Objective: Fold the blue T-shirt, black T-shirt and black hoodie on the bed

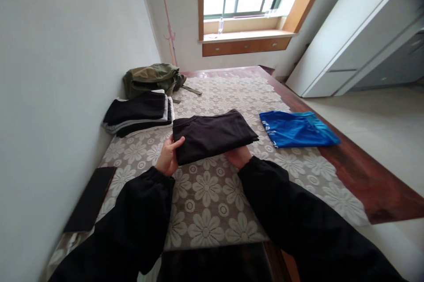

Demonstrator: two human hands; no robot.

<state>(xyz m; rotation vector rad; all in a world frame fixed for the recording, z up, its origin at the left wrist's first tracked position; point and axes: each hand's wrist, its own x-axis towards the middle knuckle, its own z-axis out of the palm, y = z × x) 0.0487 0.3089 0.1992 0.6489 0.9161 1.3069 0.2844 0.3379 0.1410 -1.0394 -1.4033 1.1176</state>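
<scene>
A folded black garment (212,135) is held above the flower-patterned bed cover (212,202). My left hand (168,158) grips its near left corner, thumb on top. My right hand (237,156) is under its near right edge, fingers hidden beneath the cloth. Both my arms are in black sleeves.
A stack of folded black and grey clothes (139,113) lies by the wall, an olive garment (152,78) behind it. A folded blue garment (296,129) lies to the right. A dark flat item (91,198) sits at the left edge. The wooden bed edge (364,176) runs along the right.
</scene>
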